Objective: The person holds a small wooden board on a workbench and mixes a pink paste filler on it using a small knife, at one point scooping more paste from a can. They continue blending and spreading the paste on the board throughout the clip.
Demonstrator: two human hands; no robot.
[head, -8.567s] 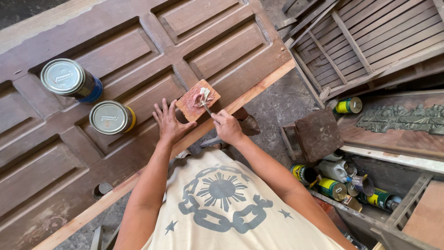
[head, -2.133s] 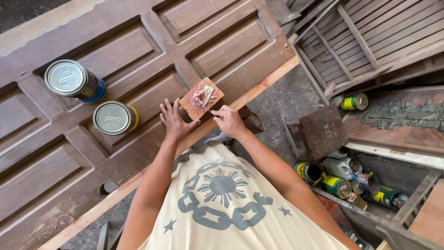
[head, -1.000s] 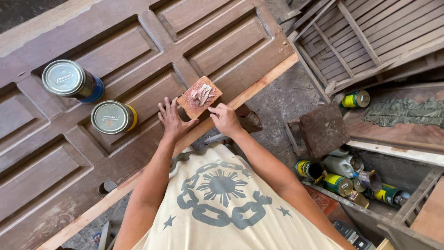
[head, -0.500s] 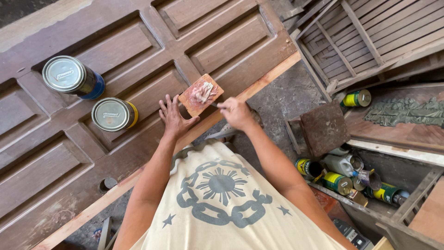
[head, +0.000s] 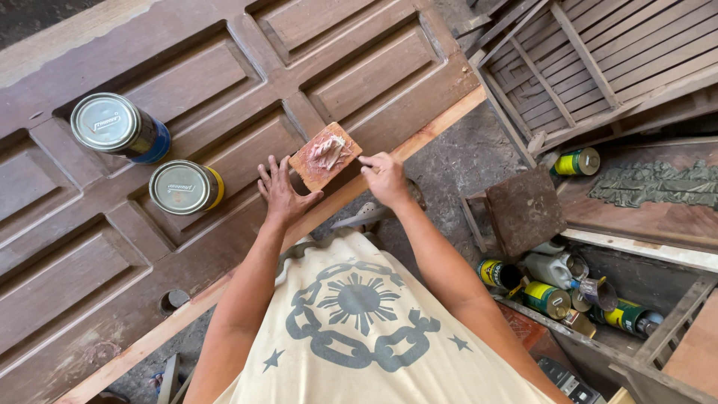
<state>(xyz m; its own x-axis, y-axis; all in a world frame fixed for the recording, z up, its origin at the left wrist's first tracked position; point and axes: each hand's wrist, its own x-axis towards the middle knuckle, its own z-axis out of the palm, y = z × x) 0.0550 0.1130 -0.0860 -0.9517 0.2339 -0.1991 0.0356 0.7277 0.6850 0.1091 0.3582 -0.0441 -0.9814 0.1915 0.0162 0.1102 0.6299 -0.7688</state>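
While the left hand (head: 280,193) lies flat with fingers spread, steadying the small wooden board (head: 324,156) on the brown panelled door (head: 224,82), the right hand (head: 387,178) pinches a thin tool whose tip touches the pale putty (head: 329,150) on that board. Two lidded cans (head: 183,187) stand nearby.

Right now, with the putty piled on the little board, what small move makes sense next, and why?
Probably draw the right hand back across the small board to scoop the pale putty. The left hand steadies the board's near edge on the door panel, and the right hand's thin tool already points at the heap.
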